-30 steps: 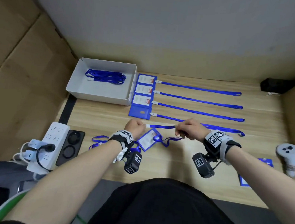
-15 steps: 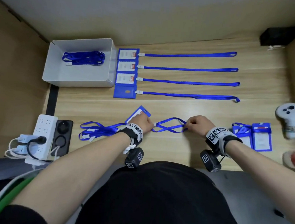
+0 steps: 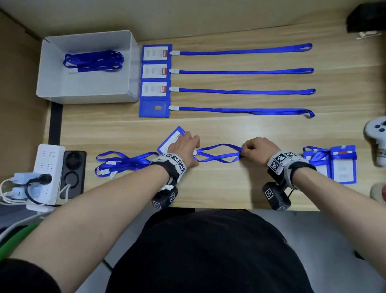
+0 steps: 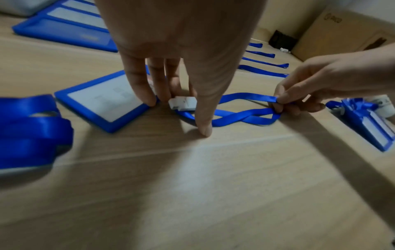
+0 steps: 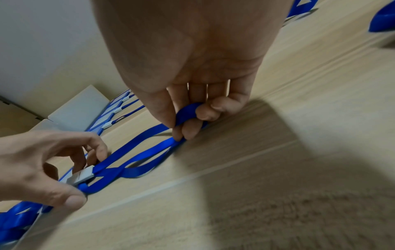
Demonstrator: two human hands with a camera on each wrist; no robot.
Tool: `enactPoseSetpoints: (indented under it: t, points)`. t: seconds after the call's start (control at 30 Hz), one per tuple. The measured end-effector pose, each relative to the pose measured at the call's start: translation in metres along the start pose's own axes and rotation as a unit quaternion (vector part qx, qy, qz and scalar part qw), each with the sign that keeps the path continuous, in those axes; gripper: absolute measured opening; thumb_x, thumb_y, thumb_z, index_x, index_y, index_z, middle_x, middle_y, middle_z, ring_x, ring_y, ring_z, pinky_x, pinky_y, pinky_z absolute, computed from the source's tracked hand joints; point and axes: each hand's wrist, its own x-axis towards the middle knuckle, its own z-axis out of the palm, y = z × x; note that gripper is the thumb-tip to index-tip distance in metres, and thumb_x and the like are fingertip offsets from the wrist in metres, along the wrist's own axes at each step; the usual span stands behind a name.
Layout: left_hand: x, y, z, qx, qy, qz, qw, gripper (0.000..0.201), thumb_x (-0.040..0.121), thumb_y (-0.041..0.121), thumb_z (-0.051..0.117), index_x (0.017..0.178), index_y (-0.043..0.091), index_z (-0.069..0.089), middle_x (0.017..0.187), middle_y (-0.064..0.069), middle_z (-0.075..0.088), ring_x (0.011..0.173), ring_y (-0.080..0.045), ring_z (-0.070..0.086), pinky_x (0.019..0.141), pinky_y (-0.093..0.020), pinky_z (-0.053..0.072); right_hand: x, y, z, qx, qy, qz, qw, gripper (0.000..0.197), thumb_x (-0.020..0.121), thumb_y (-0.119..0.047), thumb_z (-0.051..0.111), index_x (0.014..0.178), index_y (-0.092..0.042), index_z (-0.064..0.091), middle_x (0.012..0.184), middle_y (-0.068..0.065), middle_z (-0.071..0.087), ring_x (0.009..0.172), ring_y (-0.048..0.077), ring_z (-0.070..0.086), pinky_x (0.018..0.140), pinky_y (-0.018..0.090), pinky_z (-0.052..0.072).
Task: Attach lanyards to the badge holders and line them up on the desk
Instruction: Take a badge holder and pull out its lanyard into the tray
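right grip (image 3: 254, 149) on twisted blue lanyard (image 3: 218, 153)

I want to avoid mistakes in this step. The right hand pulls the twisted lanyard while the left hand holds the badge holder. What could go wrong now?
1. The lanyard crosses itself between the hands, so it may lie twisted, unlike the four straight ones.
2. The left hand only presses the badge holder with its fingertips; a pull from the right hand could drag it or open the white clip.

Pale wood-grain desk (image 3: 230, 191) against a plain off-white wall (image 3: 175, 4), brown cardboard panels (image 3: 9, 90) flanking it.
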Motion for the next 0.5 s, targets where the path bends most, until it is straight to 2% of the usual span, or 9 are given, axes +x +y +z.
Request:
enactPoseSetpoints:
  t: [0.1,0.2,0.27,0.4,0.5]
  points:
    - [0.004,-0.002,0.0,-0.005,0.018,0.014,1.0,0.034,0.075,0.032,0.078,0.099,0.021,0.057,0.111,-0.001,0.046,0.099,-0.022,0.048,0.069,-0.034,0.042,0.001,-0.002,0.0,-0.001,-0.001,0.004,1.0,0.015,0.088,-0.033,0.058,0.077,-0.032,0.068,0.077,-0.002,0.063,0.081,0.024,0.06,0.068,0.032,0.045]
    - [0.005,-0.005,-0.004,0.011,0.023,0.036,0.999,0.018,0.08,0.031,0.074,0.092,0.02,0.065,0.108,-0.001,0.048,0.1,-0.023,0.051,0.068,-0.033,0.04,0.002,-0.004,-0.002,0.006,-0.002,0.009,1.0,0.016,0.088,-0.032,0.06,0.075,-0.031,0.069,0.076,-0.001,0.064,0.082,0.023,0.06,0.07,0.032,0.046]
    - [0.006,-0.007,-0.006,0.02,0.029,0.041,0.998,0.012,0.084,0.029,0.07,0.091,0.02,0.068,0.107,-0.001,0.051,0.1,-0.024,0.052,0.067,-0.034,0.039,0.001,-0.007,-0.003,0.007,0.002,0.014,1.0,0.016,0.088,-0.031,0.06,0.075,-0.031,0.069,0.08,0.001,0.067,0.084,0.023,0.061,0.075,0.035,0.05]
    - [0.002,-0.017,-0.012,0.005,0.041,0.04,0.998,0.01,0.087,0.027,0.065,0.094,0.021,0.069,0.106,-0.002,0.062,0.102,-0.025,0.057,0.068,-0.033,0.042,0.002,-0.018,-0.002,0.021,0.005,0.014,1.0,0.017,0.087,-0.029,0.062,0.072,-0.03,0.069,0.087,0.004,0.071,0.085,0.025,0.064,0.08,0.037,0.052]
    - [-0.002,-0.034,-0.019,-0.021,0.046,0.017,0.999,0.01,0.088,0.029,0.063,0.096,0.023,0.066,0.102,-0.002,0.065,0.1,-0.026,0.059,0.069,-0.031,0.038,0.005,-0.034,-0.003,0.066,0.027,0.007,0.997,0.019,0.085,-0.026,0.065,0.066,-0.028,0.068,0.087,0.004,0.073,0.085,0.024,0.065,0.08,0.036,0.051]
